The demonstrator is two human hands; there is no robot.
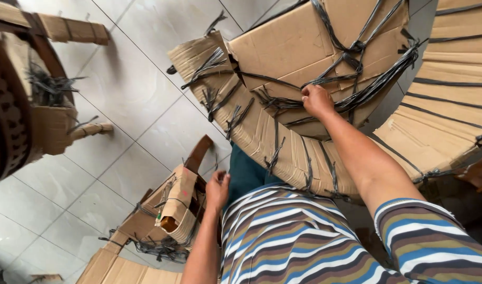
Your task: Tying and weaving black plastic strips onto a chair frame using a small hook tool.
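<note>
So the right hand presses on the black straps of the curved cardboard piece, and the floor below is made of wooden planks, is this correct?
Not quite. The head view shows the right hand on the black straps of the curved cardboard piece, but the floor is pale tiles, not wooden planks.

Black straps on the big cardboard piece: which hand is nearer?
Right. The right hand is on the black straps; the left hand hangs lower, by the small cardboard bundle.
</note>
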